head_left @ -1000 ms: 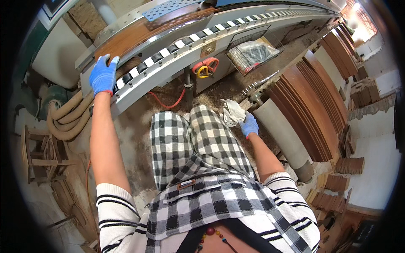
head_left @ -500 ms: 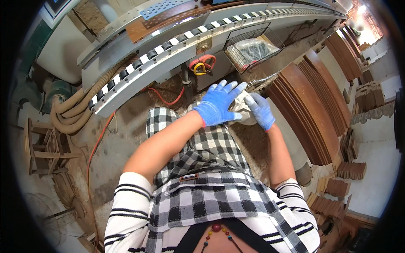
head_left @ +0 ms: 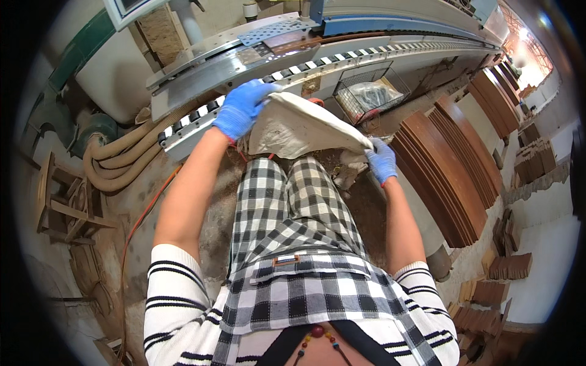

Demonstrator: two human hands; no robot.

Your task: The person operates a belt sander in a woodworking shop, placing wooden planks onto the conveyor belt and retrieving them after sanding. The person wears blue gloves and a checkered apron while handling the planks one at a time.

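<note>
A cream-coloured cloth (head_left: 299,127) hangs stretched between my two hands, its upper edge pulled into a slanting line. My left hand (head_left: 240,111), in a blue knitted glove, is closed on the cloth's upper left corner, in front of the roller conveyor. The right hand (head_left: 382,160), gloved alike, grips the cloth's right end, lower and close to the stacked brown boards. Below that end a crumpled part of the cloth dangles. The cloth hides part of the conveyor's side and most of a red-orange thing behind it.
A roller conveyor (head_left: 323,66) runs across the far side, with a wire basket (head_left: 371,94) holding plastic-wrapped stuff below it. Stacked brown boards (head_left: 442,177) lie to the right. Beige hoses (head_left: 113,160), a wooden stool frame (head_left: 64,198) and an orange hose (head_left: 141,213) are at left.
My left hand has moved up and left, drawing the bunched cloth out into a spread sheet. My right hand keeps its hold slightly lower. The view has shifted a little.
</note>
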